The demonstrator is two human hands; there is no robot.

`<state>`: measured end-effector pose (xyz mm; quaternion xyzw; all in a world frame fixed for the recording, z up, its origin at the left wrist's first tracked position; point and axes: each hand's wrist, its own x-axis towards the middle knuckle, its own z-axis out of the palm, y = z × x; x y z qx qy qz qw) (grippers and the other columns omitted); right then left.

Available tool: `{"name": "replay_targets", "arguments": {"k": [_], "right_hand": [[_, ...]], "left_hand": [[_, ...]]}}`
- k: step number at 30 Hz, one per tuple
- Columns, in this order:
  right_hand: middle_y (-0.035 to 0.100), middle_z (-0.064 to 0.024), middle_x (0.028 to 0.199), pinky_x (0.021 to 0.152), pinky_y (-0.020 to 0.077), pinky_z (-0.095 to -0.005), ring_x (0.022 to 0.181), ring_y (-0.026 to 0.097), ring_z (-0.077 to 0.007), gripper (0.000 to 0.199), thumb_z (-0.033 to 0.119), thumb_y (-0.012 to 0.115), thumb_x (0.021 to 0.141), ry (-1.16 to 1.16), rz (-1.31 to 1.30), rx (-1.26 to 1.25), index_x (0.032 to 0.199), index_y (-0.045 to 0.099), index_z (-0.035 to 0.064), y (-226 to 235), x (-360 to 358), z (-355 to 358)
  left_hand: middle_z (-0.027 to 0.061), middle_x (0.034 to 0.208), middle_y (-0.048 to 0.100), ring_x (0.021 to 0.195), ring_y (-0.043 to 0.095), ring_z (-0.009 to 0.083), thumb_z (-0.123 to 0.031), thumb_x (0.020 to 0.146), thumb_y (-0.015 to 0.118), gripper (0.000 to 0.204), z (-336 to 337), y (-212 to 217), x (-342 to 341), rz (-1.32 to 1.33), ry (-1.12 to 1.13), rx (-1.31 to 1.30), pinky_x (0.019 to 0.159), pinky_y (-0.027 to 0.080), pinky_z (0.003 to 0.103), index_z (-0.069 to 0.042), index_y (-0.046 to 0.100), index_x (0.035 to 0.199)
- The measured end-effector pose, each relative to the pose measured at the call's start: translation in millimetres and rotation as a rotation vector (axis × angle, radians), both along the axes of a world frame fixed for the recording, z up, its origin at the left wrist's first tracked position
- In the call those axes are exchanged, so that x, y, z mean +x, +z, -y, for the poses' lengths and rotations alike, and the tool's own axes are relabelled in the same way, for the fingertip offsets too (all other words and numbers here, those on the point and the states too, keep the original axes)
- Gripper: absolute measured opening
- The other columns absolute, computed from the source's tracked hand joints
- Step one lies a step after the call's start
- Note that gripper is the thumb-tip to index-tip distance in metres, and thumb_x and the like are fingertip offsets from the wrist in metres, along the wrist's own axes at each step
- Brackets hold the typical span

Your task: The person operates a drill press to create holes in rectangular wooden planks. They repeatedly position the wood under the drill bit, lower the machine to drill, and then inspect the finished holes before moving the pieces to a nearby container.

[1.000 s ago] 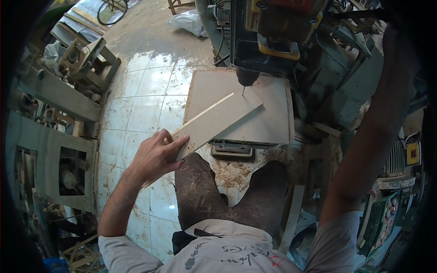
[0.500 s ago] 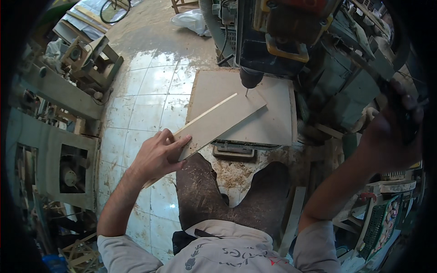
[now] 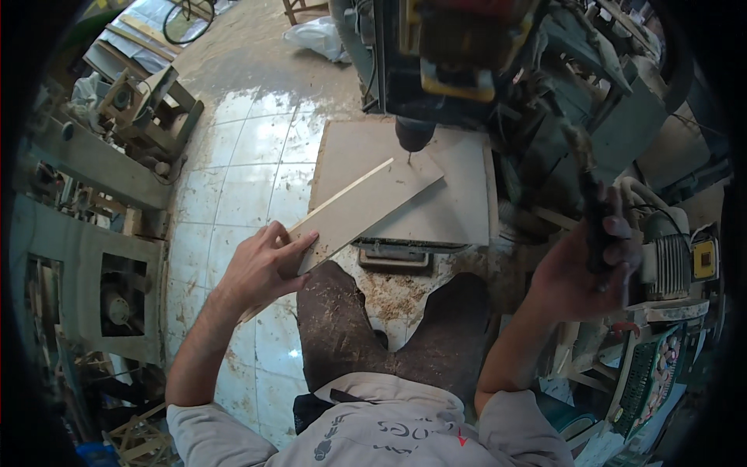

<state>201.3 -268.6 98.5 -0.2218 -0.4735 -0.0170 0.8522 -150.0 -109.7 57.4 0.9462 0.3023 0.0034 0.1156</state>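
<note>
A long pale wooden board (image 3: 366, 206) lies slanted on the flat table (image 3: 459, 210) of a drill press. My left hand (image 3: 261, 268) grips the board's near end and holds it down. The far end sits under the drill chuck (image 3: 411, 136), whose bit touches or nearly touches the wood. My right hand (image 3: 583, 268) is wrapped around the dark feed lever (image 3: 593, 210) at the machine's right side.
The drill press head (image 3: 459, 54) looms above the table. A motor (image 3: 665, 257) stands at the right. Sawdust covers the base (image 3: 389, 288) near my knees. Wooden frames and a workbench (image 3: 101, 163) line the left, beside a tiled floor (image 3: 233, 179).
My right arm has come down from high at the right, pulling the lever lower. The chuck has descended toward the board. My left hand and the board stayed put.
</note>
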Motion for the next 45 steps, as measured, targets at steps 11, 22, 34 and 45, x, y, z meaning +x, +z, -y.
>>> {"name": "replay_targets", "arguments": {"k": [11,22,34,45], "right_hand": [[0.062,-0.012,0.097,0.084,0.0485,-0.0355,0.09,0.061,-0.0222,0.03,0.028,0.052,0.096,-0.921,0.523,-0.288,0.108,0.057,0.0006,188.0,99.7,-91.7],[0.055,-0.008,0.117,0.089,0.0461,-0.033,0.105,0.055,-0.0182,0.032,0.02,0.057,0.094,-0.3,-0.106,-0.475,0.122,0.051,0.006,46.7,-10.3,-51.8],[0.059,-0.0037,0.111,0.086,0.047,-0.0281,0.101,0.056,-0.0105,0.037,0.011,0.068,0.088,0.511,-0.629,-0.844,0.121,0.053,0.0005,-129.0,-110.2,52.3],[0.06,-0.0045,0.107,0.089,0.0473,-0.0284,0.101,0.058,-0.0132,0.053,0.016,0.077,0.08,0.474,-0.097,-0.854,0.125,0.052,0.0004,-3.9,-126.4,44.3]], "left_hand": [[0.0103,0.102,0.053,0.085,0.061,0.027,-0.031,0.069,0.081,0.068,0.6,1.2,-2.0,0.031,-0.009,0.008,0.077,0.054,0.038,-0.03,0.057,0.132],[0.0141,0.104,0.051,0.093,0.057,0.0277,-0.026,0.075,0.076,0.059,30.3,7.7,-12.1,0.172,0.083,-0.226,0.084,0.051,0.037,-0.022,0.058,0.132],[0.0104,0.114,0.047,0.099,0.052,0.0172,-0.027,0.077,0.076,0.063,101.2,-22.4,26.8,0.453,-0.065,-0.844,0.081,0.046,0.027,-0.008,0.056,0.134],[0.0108,0.118,0.048,0.115,0.048,0.0217,-0.019,0.076,0.076,0.083,138.8,-40.1,31.5,0.949,-0.122,-0.863,0.095,0.044,0.033,-0.006,0.035,0.147]]}}
